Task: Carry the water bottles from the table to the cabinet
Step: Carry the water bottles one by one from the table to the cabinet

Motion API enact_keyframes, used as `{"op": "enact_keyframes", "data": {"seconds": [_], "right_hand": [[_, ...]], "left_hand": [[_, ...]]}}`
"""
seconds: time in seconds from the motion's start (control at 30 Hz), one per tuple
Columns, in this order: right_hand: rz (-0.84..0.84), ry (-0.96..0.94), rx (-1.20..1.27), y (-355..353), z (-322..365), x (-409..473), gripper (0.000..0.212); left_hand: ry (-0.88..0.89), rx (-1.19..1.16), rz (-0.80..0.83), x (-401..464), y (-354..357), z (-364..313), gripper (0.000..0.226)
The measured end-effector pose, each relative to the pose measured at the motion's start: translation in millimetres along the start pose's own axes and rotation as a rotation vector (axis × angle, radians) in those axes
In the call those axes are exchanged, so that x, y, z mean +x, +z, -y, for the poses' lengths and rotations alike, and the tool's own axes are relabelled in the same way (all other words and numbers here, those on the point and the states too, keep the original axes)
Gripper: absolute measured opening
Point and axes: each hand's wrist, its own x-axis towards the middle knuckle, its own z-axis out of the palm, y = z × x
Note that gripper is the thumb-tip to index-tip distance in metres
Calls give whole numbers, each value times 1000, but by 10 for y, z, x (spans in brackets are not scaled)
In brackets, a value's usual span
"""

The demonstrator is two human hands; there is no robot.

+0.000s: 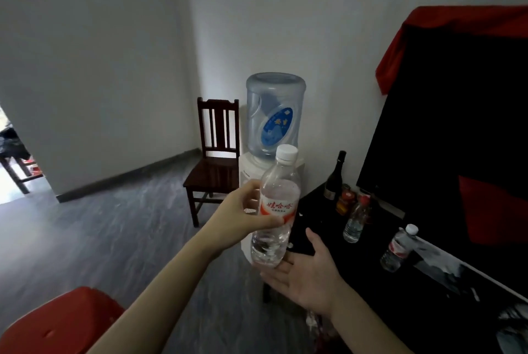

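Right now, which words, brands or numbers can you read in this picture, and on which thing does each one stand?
"娃哈哈": red label of the held water bottle; the small line under it is blurred.
Blue label on the dispenser jug: too blurred to read.
Labels on the two bottles on the cabinet: too small to read.

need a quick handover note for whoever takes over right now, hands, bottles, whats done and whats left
Left hand grips the held water bottle at its label, upright above the floor.
Right hand is open, palm up under the bottle's base.
Two water bottles already stand on the black cabinet top, beside a wine bottle.
Left: set the held bottle on the cabinet. The table is out of view, so any remaining bottles cannot be counted.
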Motion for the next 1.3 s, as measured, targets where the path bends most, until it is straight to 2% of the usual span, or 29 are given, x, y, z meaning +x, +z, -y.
{"op": "enact_keyframes", "data": {"seconds": [0.2,0.4,0.77,1.0,1.13,1.3], "right_hand": [[-82,-49,37,228,500,661,92],[-153,-108,175,215,867,1152,92],[-251,-178,347,-466,1519,1837,91],[-262,-220,477,-1163,2140,2252,87],[-312,-219,534,-1499,2410,2581,81],[-386,-175,627,-1771,2472,2968,76]], "left_hand": [[18,-23,124,1003,-405,255,62],[24,-33,231,1831,-438,491,55],[-2,-33,503,3160,125,911,54],[18,83,682,4190,722,1028,68],[61,134,752,4669,1002,1202,71],[27,170,808,4993,1255,1619,69]]}}
